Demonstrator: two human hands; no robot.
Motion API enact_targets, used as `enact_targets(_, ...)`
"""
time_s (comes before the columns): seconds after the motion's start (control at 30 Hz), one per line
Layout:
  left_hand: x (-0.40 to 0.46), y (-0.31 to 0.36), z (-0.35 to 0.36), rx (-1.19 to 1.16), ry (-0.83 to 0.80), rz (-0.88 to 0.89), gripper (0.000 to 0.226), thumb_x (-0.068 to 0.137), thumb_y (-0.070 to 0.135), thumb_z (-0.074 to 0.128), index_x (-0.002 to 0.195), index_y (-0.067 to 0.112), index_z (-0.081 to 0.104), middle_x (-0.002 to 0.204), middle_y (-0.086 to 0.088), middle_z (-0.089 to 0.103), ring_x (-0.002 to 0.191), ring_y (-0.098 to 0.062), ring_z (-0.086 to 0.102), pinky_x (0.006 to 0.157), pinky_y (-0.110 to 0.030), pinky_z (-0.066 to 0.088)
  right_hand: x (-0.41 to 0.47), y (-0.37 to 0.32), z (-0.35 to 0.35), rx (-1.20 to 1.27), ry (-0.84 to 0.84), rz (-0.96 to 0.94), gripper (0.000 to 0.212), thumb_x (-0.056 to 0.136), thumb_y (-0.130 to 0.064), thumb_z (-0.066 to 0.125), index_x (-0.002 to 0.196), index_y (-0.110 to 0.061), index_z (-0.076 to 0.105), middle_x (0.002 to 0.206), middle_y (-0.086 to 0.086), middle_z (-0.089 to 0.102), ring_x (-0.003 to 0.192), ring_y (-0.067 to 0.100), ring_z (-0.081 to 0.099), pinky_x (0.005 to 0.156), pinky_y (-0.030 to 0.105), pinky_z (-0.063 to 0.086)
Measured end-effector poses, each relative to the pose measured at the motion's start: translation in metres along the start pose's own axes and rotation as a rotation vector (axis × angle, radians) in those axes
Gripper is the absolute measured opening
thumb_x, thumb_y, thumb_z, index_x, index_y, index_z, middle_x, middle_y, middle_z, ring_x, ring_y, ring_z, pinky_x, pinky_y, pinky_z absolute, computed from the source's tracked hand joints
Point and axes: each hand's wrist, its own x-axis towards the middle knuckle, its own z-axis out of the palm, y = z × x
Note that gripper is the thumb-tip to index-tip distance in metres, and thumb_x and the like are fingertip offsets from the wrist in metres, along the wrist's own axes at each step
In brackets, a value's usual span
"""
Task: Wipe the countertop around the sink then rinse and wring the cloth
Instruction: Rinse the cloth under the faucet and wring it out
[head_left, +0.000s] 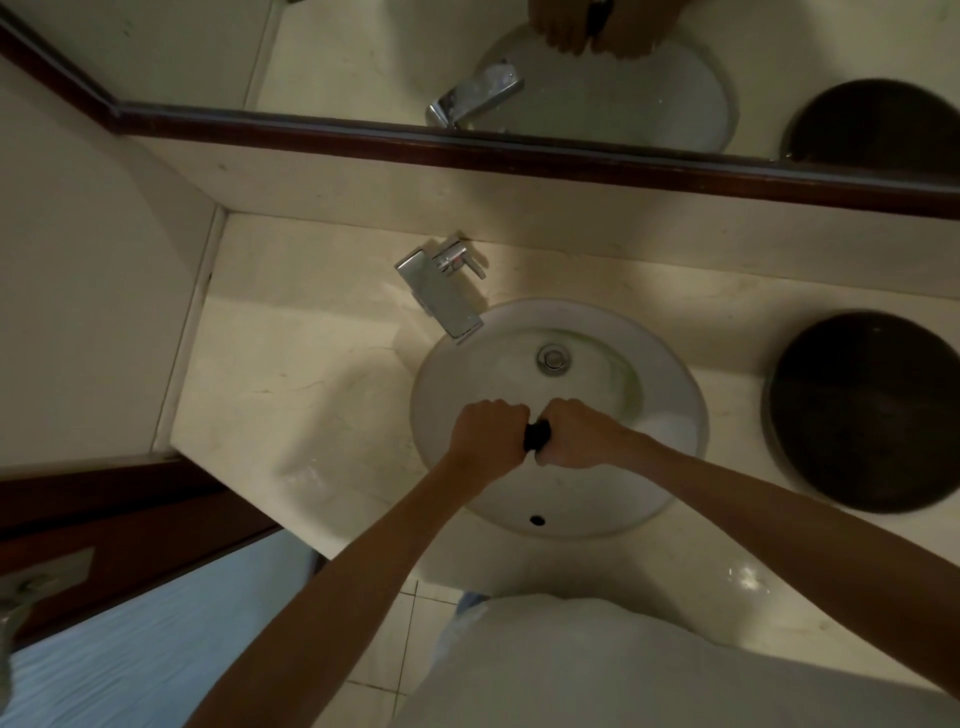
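Observation:
A round white sink (680, 395) is set into a pale marble countertop (291, 395). Over the near half of the basin, my left hand (485, 436) and my right hand (579, 434) are both fisted around a small dark cloth (537, 435). Only a short twisted piece of the cloth shows between the fists; the rest is hidden inside them. A chrome faucet (441, 293) stands at the back left of the sink, its spout over the rim. No water stream is visible.
A round dark bowl-like container (867, 410) sits on the counter right of the sink. A mirror with a dark wooden frame (519, 150) runs along the back wall. A wall closes the left side; a dark door (104, 525) is at lower left.

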Motion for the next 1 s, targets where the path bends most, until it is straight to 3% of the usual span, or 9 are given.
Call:
enact_targets(0.13,0.005,0.0,0.008,0.115,0.008,0.089,0.022,0.1,0.032,0.049,0.1,0.011,0.057,0.088,-0.01,0.07,0.075,-0.03,0.068,0.059,-0.034,0.034,0.002,0.006,-0.009,0.544,-0.522,0.277,0.047,0.086,-0.025,0.077,0.057,-0.026,0.041,0.052,-0.006,0.035,0.042,0.009,0.023,0.044,0.023,0.017)
enact_targets(0.33,0.015,-0.009,0.003,-0.001,0.037,0.106,0.019,0.094,0.028,0.052,0.1,0.011,0.057,0.092,-0.012,0.07,0.081,-0.036,0.068,0.061,-0.035,0.035,0.0,0.02,-0.012,0.794,-0.575,0.135,0.039,0.098,-0.05,0.062,0.075,-0.02,0.057,0.054,-0.006,0.029,0.043,0.009,0.017,0.043,0.026,0.011)
enact_targets(0.5,0.004,-0.025,-0.03,-0.433,-0.248,0.107,0.044,0.074,0.045,0.083,0.101,0.016,0.064,0.096,-0.002,0.068,0.087,-0.021,0.064,0.076,-0.036,0.049,-0.011,0.009,-0.027,0.37,-0.195,-0.11,0.043,0.095,-0.046,0.067,0.073,-0.01,0.065,0.053,0.0,0.045,0.044,0.015,0.034,0.047,0.03,0.024)
enact_targets(0.57,-0.001,-0.039,-0.045,-0.647,-0.384,0.093,0.036,0.078,0.04,0.083,0.107,0.022,0.073,0.097,0.003,0.074,0.087,-0.016,0.068,0.082,-0.035,0.054,-0.013,0.009,-0.034,0.043,-0.037,-0.284,0.038,0.091,-0.043,0.071,0.069,-0.013,0.062,0.055,-0.007,0.051,0.047,0.009,0.044,0.052,0.029,0.033)
enact_targets(0.63,-0.001,-0.053,-0.055,-0.787,-0.465,0.109,0.024,0.084,0.023,0.079,0.108,0.023,0.079,0.086,0.007,0.078,0.076,-0.009,0.07,0.073,-0.031,0.056,-0.013,0.008,-0.04,-0.404,0.05,-0.446,0.026,0.089,-0.044,0.068,0.074,-0.025,0.059,0.064,-0.012,0.055,0.057,0.005,0.052,0.058,0.03,0.039)
enact_targets(0.73,0.01,-0.063,-0.061,-0.735,-0.502,0.16,0.012,0.08,0.022,0.085,0.091,0.02,0.083,0.076,0.007,0.077,0.069,-0.006,0.064,0.071,-0.029,0.049,-0.013,0.0,-0.037,-0.892,0.262,-0.843,0.025,0.085,-0.043,0.073,0.099,-0.024,0.065,0.088,-0.004,0.062,0.071,0.019,0.062,0.055,0.034,0.049)
enact_targets(0.8,0.016,-0.06,-0.062,-0.684,-0.587,0.188,0.017,0.075,0.026,0.089,0.084,0.016,0.079,0.076,0.014,0.071,0.072,-0.002,0.06,0.075,-0.023,0.043,-0.008,0.003,-0.033,-0.993,0.394,-1.107,0.037,0.082,-0.039,0.08,0.106,-0.017,0.063,0.102,0.002,0.059,0.072,0.023,0.062,0.051,0.034,0.05)
enact_targets(0.9,0.013,-0.045,-0.06,-0.813,-0.759,0.174,0.025,0.079,0.018,0.085,0.1,0.023,0.071,0.089,0.027,0.071,0.087,0.007,0.066,0.085,-0.016,0.046,-0.008,0.004,-0.044,-1.002,0.559,-1.264,0.03,0.092,-0.03,0.075,0.11,-0.014,0.058,0.105,0.003,0.061,0.077,0.024,0.062,0.057,0.036,0.055)
enact_targets(1.0,-0.001,-0.027,-0.045,-1.104,-0.853,0.221,0.044,0.087,0.007,0.075,0.128,0.013,0.061,0.127,0.0,0.069,0.105,-0.011,0.066,0.1,-0.029,0.047,-0.016,-0.003,-0.056,-1.012,0.668,-1.338,0.006,0.1,-0.012,0.061,0.106,-0.014,0.061,0.095,0.002,0.066,0.076,0.021,0.059,0.064,0.035,0.055)
